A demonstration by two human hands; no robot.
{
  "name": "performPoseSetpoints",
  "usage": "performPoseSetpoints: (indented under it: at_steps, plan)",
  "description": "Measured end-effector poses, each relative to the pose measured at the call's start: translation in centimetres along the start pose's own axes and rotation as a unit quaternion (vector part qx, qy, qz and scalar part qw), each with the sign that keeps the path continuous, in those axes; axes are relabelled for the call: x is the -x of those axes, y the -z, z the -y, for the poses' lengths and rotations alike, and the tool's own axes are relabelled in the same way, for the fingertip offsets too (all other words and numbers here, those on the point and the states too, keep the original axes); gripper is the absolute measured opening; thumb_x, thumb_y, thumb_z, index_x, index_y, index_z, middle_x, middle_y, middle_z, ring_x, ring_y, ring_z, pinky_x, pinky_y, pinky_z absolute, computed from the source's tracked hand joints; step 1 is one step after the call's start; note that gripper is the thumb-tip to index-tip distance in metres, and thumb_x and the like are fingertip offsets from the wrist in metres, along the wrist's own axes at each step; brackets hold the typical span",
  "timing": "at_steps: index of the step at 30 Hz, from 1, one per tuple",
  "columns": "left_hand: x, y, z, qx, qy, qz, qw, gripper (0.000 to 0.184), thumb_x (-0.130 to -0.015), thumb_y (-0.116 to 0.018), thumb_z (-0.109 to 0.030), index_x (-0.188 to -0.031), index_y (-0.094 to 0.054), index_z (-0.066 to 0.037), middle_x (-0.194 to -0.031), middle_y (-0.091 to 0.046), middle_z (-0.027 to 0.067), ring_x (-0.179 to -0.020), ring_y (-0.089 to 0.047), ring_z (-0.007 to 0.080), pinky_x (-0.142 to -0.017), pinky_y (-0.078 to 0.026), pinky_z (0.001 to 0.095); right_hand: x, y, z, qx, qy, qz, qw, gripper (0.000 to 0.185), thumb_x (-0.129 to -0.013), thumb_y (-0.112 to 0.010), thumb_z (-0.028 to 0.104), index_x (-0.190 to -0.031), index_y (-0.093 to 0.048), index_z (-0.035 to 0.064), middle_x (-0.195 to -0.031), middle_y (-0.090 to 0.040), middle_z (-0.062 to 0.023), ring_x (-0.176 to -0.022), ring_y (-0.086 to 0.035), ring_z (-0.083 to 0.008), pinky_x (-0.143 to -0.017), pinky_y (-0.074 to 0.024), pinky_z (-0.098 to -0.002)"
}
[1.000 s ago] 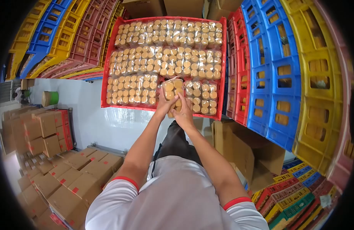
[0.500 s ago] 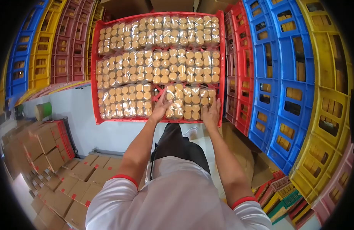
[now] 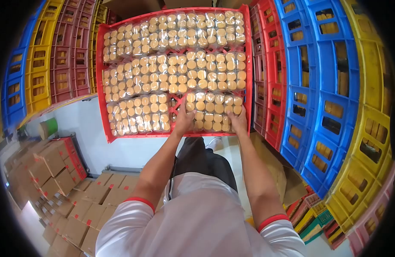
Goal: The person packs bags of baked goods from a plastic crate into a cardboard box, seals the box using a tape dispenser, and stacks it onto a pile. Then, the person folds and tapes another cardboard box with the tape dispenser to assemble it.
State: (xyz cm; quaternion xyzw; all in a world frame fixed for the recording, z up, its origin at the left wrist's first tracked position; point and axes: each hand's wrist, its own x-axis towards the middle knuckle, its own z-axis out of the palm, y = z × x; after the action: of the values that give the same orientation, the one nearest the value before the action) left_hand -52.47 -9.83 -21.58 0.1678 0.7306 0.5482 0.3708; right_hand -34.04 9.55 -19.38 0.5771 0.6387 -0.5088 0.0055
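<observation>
A red crate [image 3: 104, 92] holds three rows of clear-wrapped packs of round, tan pieces. In its front row, my left hand [image 3: 183, 121] and my right hand [image 3: 238, 121] are at the two sides of a group of packs [image 3: 213, 112], pressing it between them. The left hand's thumb and fingers rest against the group's left side; the right hand's are on its right edge. Between my left hand and the front-left packs [image 3: 139, 113] a gap shows the crate's red lattice floor [image 3: 175, 103].
Stacked blue crates [image 3: 306, 85] and yellow crates [image 3: 362, 141] rise on the right, with more crates [image 3: 64, 60] at upper left. Cardboard boxes [image 3: 84, 207] stand at lower left. An open carton [image 3: 270, 165] is below the red crate's right side.
The pack between my hands went down into the front row. My hands then moved apart, the right one to the row's right end, and the packs there now sit closer together.
</observation>
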Motion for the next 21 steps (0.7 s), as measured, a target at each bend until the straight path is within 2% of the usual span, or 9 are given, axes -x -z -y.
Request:
performPoseSetpoints:
  at_steps: [3,6,9,11,13,15,19,20,21]
  plan:
    - [0.5,-1.1,0.6,0.025,0.058,-0.001,0.998,0.081,-0.091,-0.076,-0.013,-0.155,-0.03,0.004,-0.144,-0.053,0.0207,-0.13,-0.056,0.0273,-0.109,-0.047,0.0384,-0.3,-0.1,1.3,-0.027,-0.025,-0.009,0.999,0.091,-0.088,-0.078,0.041,-0.158,-0.029,0.009,-0.144,-0.057,-0.0211,-0.135,-0.055,-0.0379,-0.113,-0.0419,-0.0446]
    - [2.5,-1.9,0.9,-0.065,-0.037,-0.03,0.997,0.082,-0.088,-0.08,-0.016,-0.152,-0.033,0.004,-0.14,-0.056,0.0207,-0.127,-0.058,0.0284,-0.108,-0.048,0.0385,0.7,-0.3,0.3,0.062,-0.066,0.005,0.996,0.087,-0.09,-0.075,0.044,-0.157,-0.033,0.0082,-0.145,-0.057,-0.0207,-0.136,-0.054,-0.0365,-0.113,-0.0413,-0.0439]
    - [3.6,-1.7,1.2,-0.022,-0.017,-0.029,0.999,0.097,-0.082,-0.085,-0.016,-0.157,-0.026,0.002,-0.145,-0.053,0.0214,-0.129,-0.057,0.031,-0.109,-0.047,0.0404,1.6,0.3,-0.6,0.054,-0.04,0.023,0.997,0.086,-0.09,-0.074,0.048,-0.156,-0.035,0.0088,-0.145,-0.057,-0.0213,-0.135,-0.055,-0.0371,-0.113,-0.0415,-0.0434]
    - [2.6,-1.2,1.9,-0.118,0.063,-0.017,0.991,0.101,-0.08,-0.088,-0.021,-0.156,-0.026,0.002,-0.142,-0.055,0.0211,-0.129,-0.058,0.0308,-0.109,-0.047,0.0411,0.6,0.4,-0.2,0.035,-0.041,0.029,0.998,0.087,-0.09,-0.072,0.052,-0.156,-0.035,0.0096,-0.144,-0.058,-0.022,-0.135,-0.055,-0.0369,-0.113,-0.0412,-0.0428]
    - [1.2,-1.2,1.9,-0.056,0.059,-0.015,0.997,0.102,-0.079,-0.089,-0.023,-0.156,-0.028,0.001,-0.141,-0.056,0.0211,-0.13,-0.056,0.0311,-0.11,-0.046,0.0407,-0.1,-0.3,0.4,-0.003,-0.035,-0.032,0.999,0.084,-0.09,-0.073,0.052,-0.154,-0.039,0.0092,-0.142,-0.06,-0.0212,-0.133,-0.057,-0.0363,-0.112,-0.0422,-0.0429]
    - [0.8,-1.3,1.1,0.037,0.12,-0.008,0.992,0.1,-0.08,-0.089,-0.022,-0.156,-0.029,0.002,-0.144,-0.055,0.0217,-0.132,-0.054,0.0311,-0.111,-0.045,0.0398,0.5,0.2,1.5,0.0,-0.058,-0.001,0.998,0.083,-0.09,-0.073,0.052,-0.153,-0.041,0.0087,-0.142,-0.06,-0.0204,-0.133,-0.057,-0.0356,-0.112,-0.0425,-0.0429]
    - [2.6,-0.1,-1.8,0.066,0.081,0.002,0.995,0.098,-0.081,-0.088,-0.021,-0.156,-0.029,0.002,-0.147,-0.051,0.0216,-0.135,-0.051,0.0302,-0.113,-0.042,0.0388,3.3,0.9,2.9,0.013,-0.042,0.031,0.999,0.08,-0.089,-0.073,0.054,-0.149,-0.046,0.0079,-0.141,-0.061,-0.0182,-0.131,-0.059,-0.0345,-0.11,-0.0439,-0.0434]
    - [3.7,0.5,-2.4,0.03,0.089,-0.017,0.995,0.097,-0.082,-0.087,-0.021,-0.157,-0.029,0.002,-0.149,-0.049,0.0219,-0.137,-0.049,0.0301,-0.114,-0.041,0.0392,4.4,1.3,3.5,0.016,-0.051,0.037,0.998,0.078,-0.092,-0.074,0.046,-0.151,-0.043,0.0067,-0.141,-0.061,-0.0169,-0.129,-0.06,-0.032,-0.108,-0.046,-0.0432]
    - [4.6,1.2,-2.9,-0.006,0.093,-0.034,0.995,0.096,-0.083,-0.087,-0.021,-0.157,-0.028,0.002,-0.15,-0.047,0.0222,-0.138,-0.047,0.03,-0.116,-0.039,0.0396,5.0,0.4,2.9,0.014,-0.047,0.036,0.998,0.078,-0.092,-0.074,0.046,-0.151,-0.043,0.0067,-0.141,-0.061,-0.0169,-0.129,-0.06,-0.032,-0.108,-0.046,-0.0432]
